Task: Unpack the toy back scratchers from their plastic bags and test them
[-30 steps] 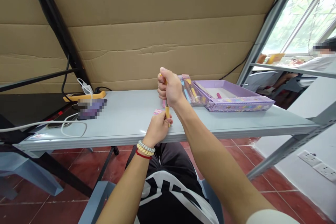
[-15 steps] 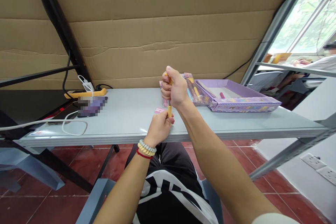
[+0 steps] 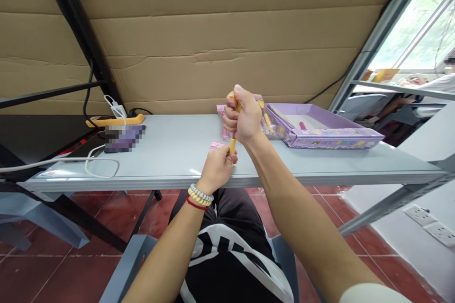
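Note:
A slim yellow pen-like stick (image 3: 232, 146) stands nearly upright between my hands over the front part of the table. My left hand (image 3: 217, 166) pinches its lower end, close to the tabletop. Above it, my right hand (image 3: 244, 112) is closed in a fist around the upper part, and a bit of yellow shows between the fingers. A thin dark stretch of the stick shows between the two hands. Just behind my left hand lies a small pink card (image 3: 216, 145). Clear packets (image 3: 272, 128) with colourful sticks lie behind my right hand, partly hidden by it.
A shallow purple box (image 3: 330, 138) with a pink stick (image 3: 302, 125) inside stands on the right of the table (image 3: 170, 151). On the left are a yellow power strip (image 3: 133, 120), a white cable (image 3: 103, 176) and a blurred purple item (image 3: 124, 138). Cardboard (image 3: 213, 57) rises behind.
My right hand has shifted slightly right and up in view, still closed on the yellow stick. The left hand keeps its pinch on the lower end. The camera has tilted down slightly.

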`<action>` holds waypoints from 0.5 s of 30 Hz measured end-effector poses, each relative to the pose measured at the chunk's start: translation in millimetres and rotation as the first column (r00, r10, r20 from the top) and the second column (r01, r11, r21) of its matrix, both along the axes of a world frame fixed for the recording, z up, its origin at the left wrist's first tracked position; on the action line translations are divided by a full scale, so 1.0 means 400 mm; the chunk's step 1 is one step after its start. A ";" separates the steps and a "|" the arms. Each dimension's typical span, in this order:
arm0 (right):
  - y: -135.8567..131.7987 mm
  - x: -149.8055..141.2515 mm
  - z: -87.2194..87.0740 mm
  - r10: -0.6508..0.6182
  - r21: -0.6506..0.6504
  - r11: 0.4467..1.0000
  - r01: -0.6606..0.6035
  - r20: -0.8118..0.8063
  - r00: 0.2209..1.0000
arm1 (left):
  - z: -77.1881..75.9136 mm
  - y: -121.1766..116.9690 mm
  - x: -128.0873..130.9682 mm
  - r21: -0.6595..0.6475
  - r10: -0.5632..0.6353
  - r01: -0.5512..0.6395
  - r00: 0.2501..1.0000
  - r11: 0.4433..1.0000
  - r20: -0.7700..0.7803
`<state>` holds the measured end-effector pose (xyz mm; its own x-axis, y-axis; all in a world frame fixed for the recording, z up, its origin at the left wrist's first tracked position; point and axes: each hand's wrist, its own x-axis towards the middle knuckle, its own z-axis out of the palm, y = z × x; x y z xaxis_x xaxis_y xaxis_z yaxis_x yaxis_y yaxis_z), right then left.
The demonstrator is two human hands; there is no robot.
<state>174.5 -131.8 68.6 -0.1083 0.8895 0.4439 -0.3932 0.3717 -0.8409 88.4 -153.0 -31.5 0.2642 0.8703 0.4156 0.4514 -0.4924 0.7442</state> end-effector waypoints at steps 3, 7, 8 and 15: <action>-0.001 0.001 -0.003 0.000 0.001 1.000 0.000 0.005 1.000 | 0.001 0.000 -0.001 0.007 -0.002 0.002 1.000 1.000 -0.005; -0.001 -0.002 -0.005 0.000 0.005 1.000 0.000 0.012 1.000 | 0.002 0.000 -0.001 0.004 -0.004 0.004 1.000 1.000 -0.003; -0.001 -0.002 -0.005 0.001 0.006 1.000 -0.001 0.011 1.000 | 0.001 0.000 -0.002 0.005 -0.006 0.006 1.000 1.000 -0.002; -0.003 0.001 -0.010 -0.010 0.019 1.000 0.010 0.000 1.000 | 0.002 0.002 -0.003 0.024 -0.006 0.006 1.000 1.000 -0.015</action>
